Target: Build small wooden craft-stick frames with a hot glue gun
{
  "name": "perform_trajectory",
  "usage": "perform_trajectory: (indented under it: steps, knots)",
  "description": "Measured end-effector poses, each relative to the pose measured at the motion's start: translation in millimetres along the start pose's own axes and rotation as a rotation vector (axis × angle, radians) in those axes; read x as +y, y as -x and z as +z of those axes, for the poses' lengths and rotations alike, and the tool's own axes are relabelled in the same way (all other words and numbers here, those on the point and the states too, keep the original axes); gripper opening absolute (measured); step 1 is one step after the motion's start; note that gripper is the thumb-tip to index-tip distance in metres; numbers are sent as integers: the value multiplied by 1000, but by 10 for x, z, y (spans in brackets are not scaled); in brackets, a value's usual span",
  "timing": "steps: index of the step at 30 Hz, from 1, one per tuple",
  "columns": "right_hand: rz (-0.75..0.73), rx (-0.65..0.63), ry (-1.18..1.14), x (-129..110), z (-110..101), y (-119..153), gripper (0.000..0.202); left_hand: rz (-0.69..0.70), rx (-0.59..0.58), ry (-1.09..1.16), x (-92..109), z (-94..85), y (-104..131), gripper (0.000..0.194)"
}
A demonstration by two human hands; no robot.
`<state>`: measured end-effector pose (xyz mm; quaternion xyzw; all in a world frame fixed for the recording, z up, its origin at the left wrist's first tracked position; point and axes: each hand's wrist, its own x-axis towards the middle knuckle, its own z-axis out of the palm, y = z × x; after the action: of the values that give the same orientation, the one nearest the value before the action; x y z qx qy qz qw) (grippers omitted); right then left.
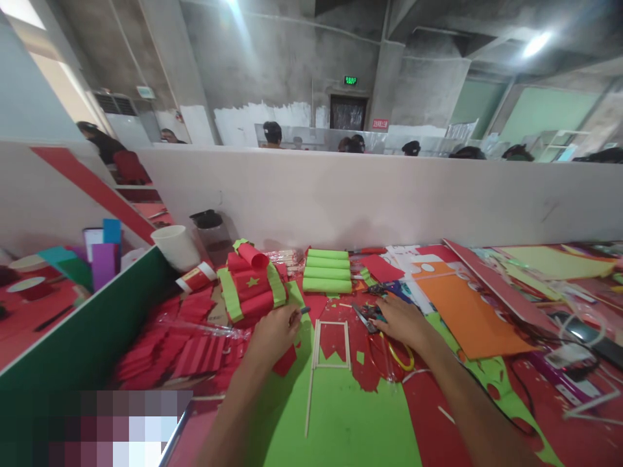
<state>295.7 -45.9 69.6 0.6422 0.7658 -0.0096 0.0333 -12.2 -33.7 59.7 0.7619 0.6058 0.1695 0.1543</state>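
My left hand is closed in a pinch on a small dark stick-like tool, whose exact kind I cannot make out. My right hand reaches over a cluster of hand tools, fingers stretched out, the tips at dark-handled pliers. Scissors with yellow and red handles lie just below it. Between my hands, thin pale wooden sticks form a rectangular frame on a green foam sheet. One longer stick runs down from its lower left corner.
Red rolls with green strips and a star are stacked left, behind red foam pieces. Green rolls stand behind the frame. An orange sheet lies right. A dark green divider and white partition bound the table; people sit beyond.
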Motion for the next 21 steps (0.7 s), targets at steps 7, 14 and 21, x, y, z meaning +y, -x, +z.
perform_trajectory:
  steps: [7,14,21]
  knots:
    - [-71,33,-36,122,93,-57,36,35,-147,159,69,55,69,14]
    - [-132,75,21,142,66,-59,25,-65,-215,196,126,166,114,10]
    - [-153,262,-113,102,-130,-11,29,-72,-206,203,187,185,141,7]
